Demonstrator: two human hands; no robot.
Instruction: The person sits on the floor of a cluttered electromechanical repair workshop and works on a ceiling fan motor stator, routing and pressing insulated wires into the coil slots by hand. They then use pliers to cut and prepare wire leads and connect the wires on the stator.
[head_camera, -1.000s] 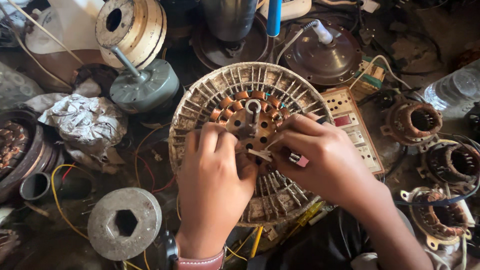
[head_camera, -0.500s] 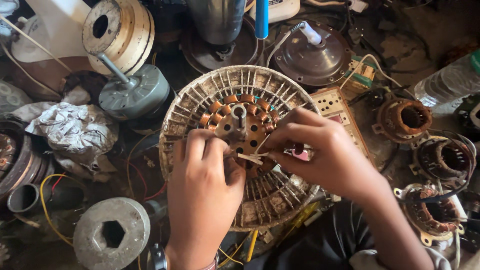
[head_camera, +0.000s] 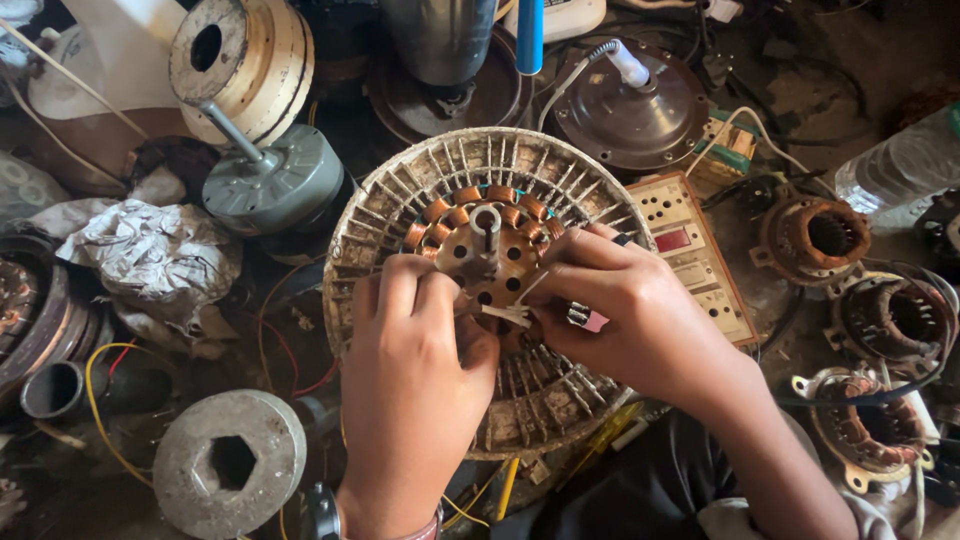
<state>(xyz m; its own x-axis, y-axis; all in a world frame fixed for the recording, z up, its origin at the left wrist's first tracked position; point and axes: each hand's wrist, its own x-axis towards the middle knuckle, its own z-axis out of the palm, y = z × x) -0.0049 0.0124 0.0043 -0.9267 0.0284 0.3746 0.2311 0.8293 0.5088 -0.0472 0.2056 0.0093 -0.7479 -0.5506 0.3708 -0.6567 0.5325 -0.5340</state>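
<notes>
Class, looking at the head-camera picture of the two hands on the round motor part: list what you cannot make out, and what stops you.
Head view:
1. Lower copper coils of the fan motor: covered by the left hand and right hand.
2. What the white strips join to: hidden between the fingertips.
3. Clear bottle: cut off by the right edge.
4. Blue rod: cut off by the top edge.

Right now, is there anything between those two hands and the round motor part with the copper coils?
Nothing visible does. The left hand and right hand rest directly on the round motor part, fingers meeting over its copper coils just below the central shaft. A small white strip is pinched between them.
</notes>
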